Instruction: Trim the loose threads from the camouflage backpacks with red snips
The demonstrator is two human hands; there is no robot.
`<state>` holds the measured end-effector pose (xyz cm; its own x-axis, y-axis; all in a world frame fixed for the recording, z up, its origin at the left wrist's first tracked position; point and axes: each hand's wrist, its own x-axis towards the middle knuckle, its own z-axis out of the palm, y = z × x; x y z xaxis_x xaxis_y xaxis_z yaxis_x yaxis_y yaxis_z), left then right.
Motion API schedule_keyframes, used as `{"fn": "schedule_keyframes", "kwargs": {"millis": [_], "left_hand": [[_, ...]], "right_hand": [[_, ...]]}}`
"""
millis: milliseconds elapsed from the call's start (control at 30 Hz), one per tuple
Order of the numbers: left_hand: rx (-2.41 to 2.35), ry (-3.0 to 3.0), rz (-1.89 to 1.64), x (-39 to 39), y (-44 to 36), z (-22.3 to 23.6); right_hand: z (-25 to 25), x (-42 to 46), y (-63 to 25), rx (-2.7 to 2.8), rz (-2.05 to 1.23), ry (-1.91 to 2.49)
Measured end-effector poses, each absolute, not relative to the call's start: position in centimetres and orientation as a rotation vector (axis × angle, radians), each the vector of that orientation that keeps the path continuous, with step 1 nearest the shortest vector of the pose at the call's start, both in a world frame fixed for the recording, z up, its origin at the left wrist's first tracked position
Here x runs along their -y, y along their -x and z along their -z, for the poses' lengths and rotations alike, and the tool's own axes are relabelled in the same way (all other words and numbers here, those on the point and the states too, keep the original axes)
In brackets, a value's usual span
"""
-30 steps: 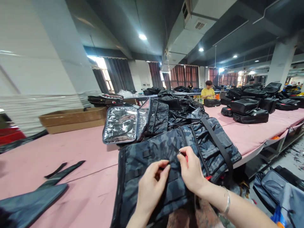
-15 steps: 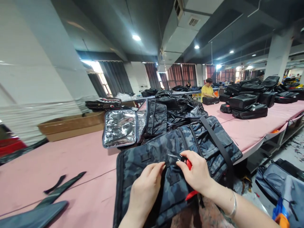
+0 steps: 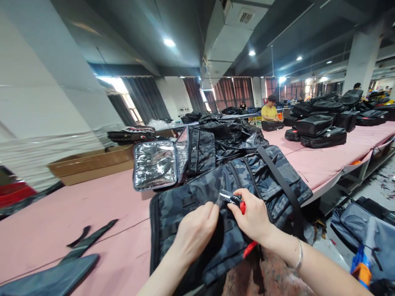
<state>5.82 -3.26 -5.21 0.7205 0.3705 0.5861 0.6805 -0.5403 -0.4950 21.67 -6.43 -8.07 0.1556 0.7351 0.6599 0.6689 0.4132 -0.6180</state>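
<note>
A dark camouflage bag (image 3: 205,187) lies spread out in front of me, a black strap (image 3: 279,174) crossing its right part. My right hand (image 3: 253,216) is closed around red-handled thread snips (image 3: 227,195), whose metal blades point left over the fabric. My left hand (image 3: 197,227) is closed just left of the blades, fingertips pressed together above the bag. Whatever it pinches is hidden; a faint pale line, possibly a thread, shows by its fingers. A red tab (image 3: 249,249) hangs near the bag's lower edge, below my right wrist.
Behind the bag stands an open case with a silver lining (image 3: 156,164), beside more dark bags. A cardboard box (image 3: 92,166) is at the left on the pink table (image 3: 123,197). Black bags (image 3: 322,137) are piled at right, near a person in yellow (image 3: 269,112). Grey bags (image 3: 364,226) lie low right.
My left hand has turned and moved slightly up and right, its fingers now folded. The snips have risen a little, their blades showing more clearly beside the left fingertips. The view has shifted slightly.
</note>
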Motion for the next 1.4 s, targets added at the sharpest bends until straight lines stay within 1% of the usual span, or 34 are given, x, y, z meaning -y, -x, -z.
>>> {"fn": "schedule_keyframes", "kwargs": {"millis": [100, 200, 433, 600, 700, 833, 1000, 1067, 1400], "left_hand": [[0.737, 2.158, 0.948, 2.9, -4.1, 6.1], [0.765, 2.157, 1.119, 3.1, -3.6, 6.7], [0.823, 2.143, 1.117, 3.5, -4.2, 6.7], [0.763, 2.149, 1.065, 3.6, -4.1, 6.8], [0.74, 2.134, 1.011, 3.6, -4.0, 7.2], [0.765, 2.113, 1.047, 3.6, -3.9, 7.3], [1.0, 2.249, 1.155, 4.0, -4.0, 7.0], [1.024, 2.26, 1.161, 4.1, -4.0, 6.9], [0.789, 2.117, 1.016, 4.0, -4.1, 6.7]], "right_hand": [[8.3, 6.3, -21.9, 1.651, -0.078, 1.212], [8.6, 6.4, -22.1, 1.757, -0.033, 1.125], [8.2, 6.5, -22.5, 1.951, 0.124, 1.107], [7.1, 6.9, -22.2, 2.07, 0.313, 1.22], [6.7, 7.0, -22.0, 2.118, 0.37, 1.265], [6.8, 6.7, -22.1, 2.125, 0.302, 1.233], [6.9, 6.3, -22.6, 2.047, 0.121, 1.19], [6.7, 6.3, -22.6, 2.082, 0.124, 1.194], [6.4, 6.3, -22.2, 2.157, 0.244, 1.231]]}}
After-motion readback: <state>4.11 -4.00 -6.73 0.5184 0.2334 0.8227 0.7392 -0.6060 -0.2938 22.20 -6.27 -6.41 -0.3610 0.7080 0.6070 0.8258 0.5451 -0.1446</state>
